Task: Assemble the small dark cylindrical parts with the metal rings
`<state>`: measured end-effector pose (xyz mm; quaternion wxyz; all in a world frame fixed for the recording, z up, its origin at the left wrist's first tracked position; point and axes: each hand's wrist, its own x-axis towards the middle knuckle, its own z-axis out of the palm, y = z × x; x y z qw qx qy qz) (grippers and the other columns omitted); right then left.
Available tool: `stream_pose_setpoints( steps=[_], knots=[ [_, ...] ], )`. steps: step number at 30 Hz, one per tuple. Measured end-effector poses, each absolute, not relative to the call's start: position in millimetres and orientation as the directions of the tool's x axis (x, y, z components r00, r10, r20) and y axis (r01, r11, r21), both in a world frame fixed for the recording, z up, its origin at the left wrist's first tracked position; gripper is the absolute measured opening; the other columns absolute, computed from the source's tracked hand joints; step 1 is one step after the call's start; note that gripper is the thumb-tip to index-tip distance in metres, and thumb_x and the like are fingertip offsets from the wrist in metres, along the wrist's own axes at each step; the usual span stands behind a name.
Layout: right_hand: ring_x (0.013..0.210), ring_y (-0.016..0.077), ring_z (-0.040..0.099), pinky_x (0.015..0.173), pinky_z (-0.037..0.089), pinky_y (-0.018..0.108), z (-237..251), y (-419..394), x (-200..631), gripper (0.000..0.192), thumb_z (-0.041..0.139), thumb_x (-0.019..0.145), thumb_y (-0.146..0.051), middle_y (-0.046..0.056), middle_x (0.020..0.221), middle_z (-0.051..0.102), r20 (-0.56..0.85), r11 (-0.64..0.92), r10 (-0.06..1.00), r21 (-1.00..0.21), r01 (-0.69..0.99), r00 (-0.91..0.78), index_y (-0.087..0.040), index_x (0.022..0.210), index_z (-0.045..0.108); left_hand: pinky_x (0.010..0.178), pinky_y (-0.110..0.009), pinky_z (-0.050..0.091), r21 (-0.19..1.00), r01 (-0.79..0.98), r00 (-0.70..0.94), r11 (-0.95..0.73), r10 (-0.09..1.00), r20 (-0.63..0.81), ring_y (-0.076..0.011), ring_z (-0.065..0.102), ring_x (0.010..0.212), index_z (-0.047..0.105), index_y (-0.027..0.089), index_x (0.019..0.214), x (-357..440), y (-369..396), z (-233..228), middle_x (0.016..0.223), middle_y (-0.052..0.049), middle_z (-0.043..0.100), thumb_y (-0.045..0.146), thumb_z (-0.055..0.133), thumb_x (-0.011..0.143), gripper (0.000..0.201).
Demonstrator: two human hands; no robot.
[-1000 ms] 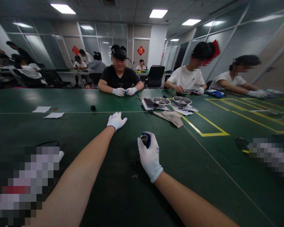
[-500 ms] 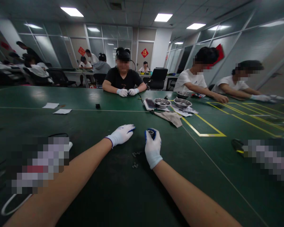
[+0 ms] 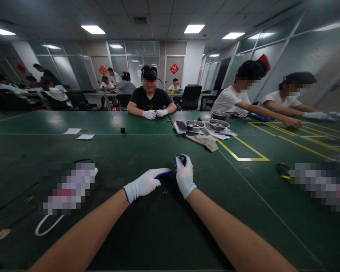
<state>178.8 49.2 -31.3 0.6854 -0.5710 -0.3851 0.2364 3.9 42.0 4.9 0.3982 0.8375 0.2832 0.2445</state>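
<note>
The left hand [image 3: 146, 184] has come in from far out on the table [image 3: 158, 234] and now lies flat just left of the right hand [image 3: 184, 175], its fingers stretched toward the small nuts [image 3: 164, 191] lying between the two hands; it grips nothing. The right hand has barely moved. It is closed round a short metal sleeve [image 3: 181, 159], held upright with the open end up, above the nuts. By the look of it, the left hand is set to pick a nut for the sleeve.

Sm. metal cylinder [image 3: 181, 159], upright, open end up.
</note>
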Motion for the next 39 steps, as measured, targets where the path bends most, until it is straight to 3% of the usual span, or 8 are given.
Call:
stream_pose_setpoints(
  steps=[4,7,11,14,18,22,28,39],
  knots=[
    [0.085,0.0243,0.067,0.08,0.053,0.038,-29,44,177,0.032,0.062,0.077,-0.05,0.006,0.086,0.073,0.281,0.251,0.766,-0.959,0.133,0.578,-0.021,0.092,0.066,0.118,-0.048,0.044,0.851,0.268,0.539,-0.451,0.803,0.255,-0.0278,0.06,0.133,0.064,0.017,0.137,2,44,6,0.143,-0.012,0.064,0.01,0.055,0.075,0.062],
    [0.085,0.0244,0.067,0.081,0.053,0.039,-28,43,177,0.032,0.062,0.077,-0.049,0.006,0.087,0.073,0.271,0.232,0.771,-0.962,0.141,0.576,-0.022,0.091,0.067,0.108,-0.046,0.052,0.721,0.479,0.432,-0.5,0.85,0.302,-0.0278,0.067,0.117,0.072,0.018,0.123,3,36,7,0.124,-0.012,0.07,0.019,0.063,0.083,0.041],
    [0.084,0.0245,0.067,0.08,0.053,0.039,-29,42,178,0.03,0.063,0.077,-0.048,0.006,0.087,0.073,0.272,0.228,0.782,-0.962,0.149,0.56,-0.022,0.091,0.067,0.101,-0.045,0.054,0.533,0.644,0.487,-0.549,0.831,0.268,-0.0279,0.068,0.105,0.078,0.02,0.1,8,27,11,0.106,-0.009,0.071,0.024,0.071,0.084,0.018],
    [0.084,0.024,0.067,0.081,0.054,0.039,-29,43,179,0.03,0.063,0.078,-0.048,0.006,0.088,0.073,0.277,0.238,0.785,-0.961,0.144,0.554,-0.022,0.093,0.067,0.098,-0.042,0.055,0.538,0.644,0.502,-0.544,0.831,0.239,-0.0268,0.069,0.101,0.077,0.02,0.092,9,27,13,0.102,-0.008,0.072,0.021,0.07,0.084,0.011],
    [0.085,0.0242,0.067,0.081,0.054,0.04,-29,43,179,0.033,0.063,0.078,-0.05,0.006,0.088,0.072,0.256,0.226,0.79,-0.966,0.122,0.557,-0.022,0.093,0.066,0.091,-0.039,0.055,0.763,0.511,0.37,-0.396,0.902,0.22,-0.0245,0.07,0.092,0.076,0.019,0.09,4,35,16,0.093,-0.006,0.074,0.023,0.071,0.084,0.009],
    [0.088,0.0242,0.067,0.083,0.054,0.039,-28,42,179,0.033,0.063,0.078,-0.05,0.006,0.091,0.073,0.239,0.216,0.801,-0.971,0.107,0.55,-0.022,0.095,0.067,0.072,-0.029,0.055,0.995,0.079,0.217,-0.059,0.975,0.04,-0.0182,0.068,0.076,0.074,0.016,0.089,-7,44,15,0.083,-0.004,0.073,0.028,0.074,0.084,0.013],
    [0.09,0.0253,0.067,0.083,0.053,0.04,-28,41,180,0.036,0.064,0.078,-0.052,0.006,0.094,0.073,0.208,0.196,0.823,-0.977,0.079,0.528,-0.022,0.098,0.068,0.058,-0.022,0.052,0.887,-0.39,0.223,0.246,0.96,-0.168,-0.0131,0.067,0.066,0.07,0.016,0.093,-21,55,8,0.082,-0.003,0.07,0.023,0.077,0.086,0.012],
    [0.085,0.0247,0.067,0.08,0.055,0.04,-22,39,177,0.033,0.063,0.077,-0.05,0.007,0.087,0.073,0.268,0.242,0.816,-0.963,0.12,0.512,-0.021,0.093,0.066,0.069,-0.029,0.06,0.931,-0.343,0.145,0.125,0.986,-0.079,-0.0162,0.068,0.071,0.067,0.016,0.09,-9,57,-2,0.081,-0.004,0.07,0.028,0.081,0.082,0.02]
  ],
)
